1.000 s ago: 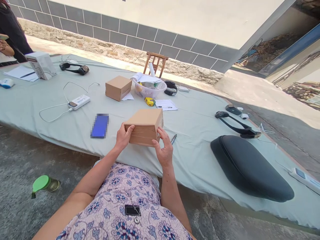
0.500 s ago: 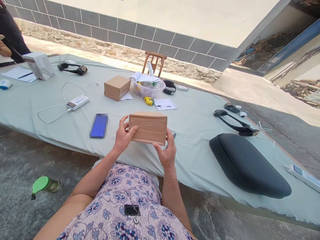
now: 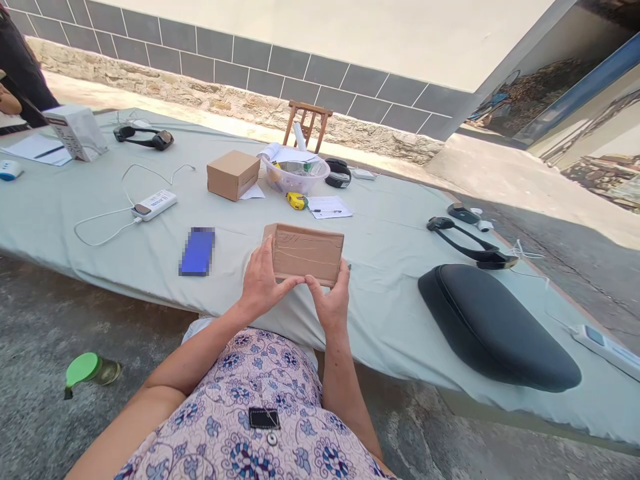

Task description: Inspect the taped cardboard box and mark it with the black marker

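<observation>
A small brown cardboard box (image 3: 309,255) is held between my two hands, over the near edge of the cloth-covered table (image 3: 385,300). My left hand (image 3: 263,279) grips its left end, fingers along the side and thumb at the lower edge. On the right end, my right hand (image 3: 330,299) is closed round the corner, its thumb also under the lower edge. The two thumb tips nearly meet. Some creases or scratches mark the face towards me. To the left lies a blurred-out blue rectangle (image 3: 197,252); beyond the box are a yellow tape measure (image 3: 297,201) and a paper with a pen (image 3: 330,207).
Farther back stand another cardboard box (image 3: 233,175) and a plastic basket (image 3: 295,179) of items. A white power strip (image 3: 155,205) with a cable lies left. At right are a black padded seat (image 3: 495,327) and a black headset (image 3: 470,247). A person (image 3: 23,67) stands far left.
The box has turned slightly and shifted a little right, showing more of its left side. My left hand has slid along it, its thumb moving from the face to the lower edge.
</observation>
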